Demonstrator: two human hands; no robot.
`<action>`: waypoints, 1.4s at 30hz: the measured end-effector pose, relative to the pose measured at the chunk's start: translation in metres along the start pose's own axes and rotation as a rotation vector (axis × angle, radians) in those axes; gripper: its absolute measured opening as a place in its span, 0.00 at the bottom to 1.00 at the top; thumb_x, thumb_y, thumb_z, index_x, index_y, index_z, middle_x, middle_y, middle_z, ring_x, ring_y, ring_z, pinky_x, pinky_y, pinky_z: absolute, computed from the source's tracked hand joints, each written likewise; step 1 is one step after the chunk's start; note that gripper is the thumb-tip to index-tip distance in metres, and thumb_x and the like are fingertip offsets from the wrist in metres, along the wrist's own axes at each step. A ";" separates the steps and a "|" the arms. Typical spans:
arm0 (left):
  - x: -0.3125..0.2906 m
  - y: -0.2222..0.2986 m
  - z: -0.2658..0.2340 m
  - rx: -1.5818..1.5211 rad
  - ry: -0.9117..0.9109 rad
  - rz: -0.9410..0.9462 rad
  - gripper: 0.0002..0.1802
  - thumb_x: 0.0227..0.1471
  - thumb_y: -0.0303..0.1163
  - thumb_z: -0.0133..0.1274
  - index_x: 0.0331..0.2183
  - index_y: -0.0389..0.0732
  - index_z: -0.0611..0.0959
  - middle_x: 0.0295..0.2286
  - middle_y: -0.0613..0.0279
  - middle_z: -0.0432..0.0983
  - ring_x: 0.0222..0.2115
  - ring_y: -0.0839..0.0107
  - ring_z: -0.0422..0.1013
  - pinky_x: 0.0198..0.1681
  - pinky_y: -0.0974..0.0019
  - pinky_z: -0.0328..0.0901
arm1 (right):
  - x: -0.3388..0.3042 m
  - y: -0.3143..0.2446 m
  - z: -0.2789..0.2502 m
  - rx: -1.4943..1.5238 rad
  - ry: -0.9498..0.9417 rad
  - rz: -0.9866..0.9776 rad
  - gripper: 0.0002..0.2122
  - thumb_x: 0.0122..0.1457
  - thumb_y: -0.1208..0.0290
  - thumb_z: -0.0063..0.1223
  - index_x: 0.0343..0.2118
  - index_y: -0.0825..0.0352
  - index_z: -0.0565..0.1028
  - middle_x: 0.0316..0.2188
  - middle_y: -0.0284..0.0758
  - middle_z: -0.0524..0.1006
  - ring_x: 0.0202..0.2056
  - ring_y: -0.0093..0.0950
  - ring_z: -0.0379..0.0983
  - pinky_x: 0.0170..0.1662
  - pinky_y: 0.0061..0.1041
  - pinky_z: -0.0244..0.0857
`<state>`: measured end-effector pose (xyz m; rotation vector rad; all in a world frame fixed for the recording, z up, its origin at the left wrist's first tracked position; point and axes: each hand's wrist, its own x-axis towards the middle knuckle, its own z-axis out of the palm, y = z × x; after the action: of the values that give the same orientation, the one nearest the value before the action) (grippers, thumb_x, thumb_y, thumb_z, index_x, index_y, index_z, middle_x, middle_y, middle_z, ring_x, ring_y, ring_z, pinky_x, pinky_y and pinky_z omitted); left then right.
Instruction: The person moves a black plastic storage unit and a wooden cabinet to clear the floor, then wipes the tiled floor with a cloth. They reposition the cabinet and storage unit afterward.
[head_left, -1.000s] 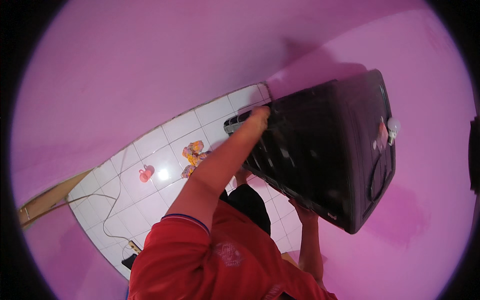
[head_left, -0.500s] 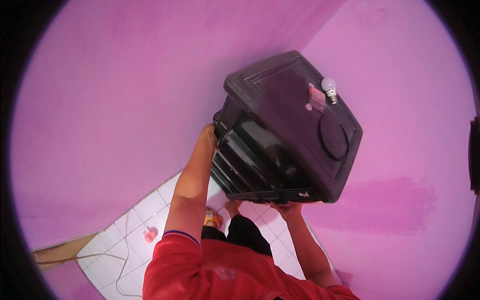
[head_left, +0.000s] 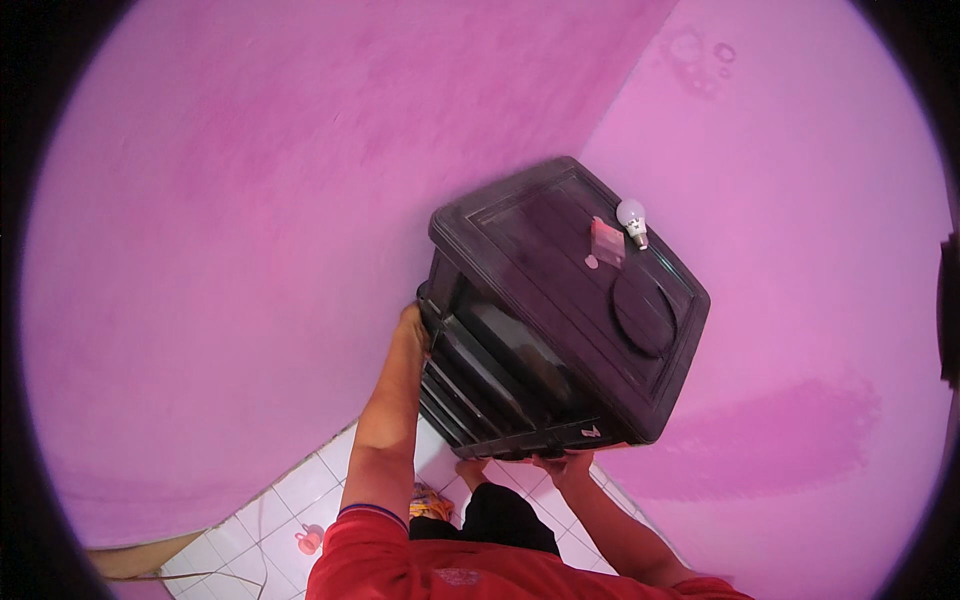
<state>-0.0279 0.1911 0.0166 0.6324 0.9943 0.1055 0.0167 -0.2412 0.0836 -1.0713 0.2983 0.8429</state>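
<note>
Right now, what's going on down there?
A person in a red shirt has both hands on a black cabinet near a corner of pink walls. The left hand is at its left side, the right hand at its near edge. A bulb and a pink packet lie on top. A pink cup sits on the tiled floor.

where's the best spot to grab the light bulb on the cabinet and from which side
Probably the round white end of the light bulb, from above: it lies on its side atop the cabinet, with that wide end uncovered and the metal end narrower.
</note>
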 end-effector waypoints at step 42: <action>0.037 -0.073 -0.009 -0.292 -0.034 0.277 0.30 0.57 0.50 0.30 0.51 0.39 0.69 0.47 0.51 0.65 0.48 0.55 0.60 0.52 0.51 0.55 | 0.020 -0.005 -0.032 -0.083 0.048 -0.025 0.28 0.52 0.45 0.46 0.44 0.68 0.72 0.35 0.45 0.78 0.28 0.47 0.77 0.31 0.51 0.76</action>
<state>-0.0291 0.1487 -0.0537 0.4976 0.8339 0.4741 0.0392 -0.2606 0.0594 -1.1713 0.2916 0.8141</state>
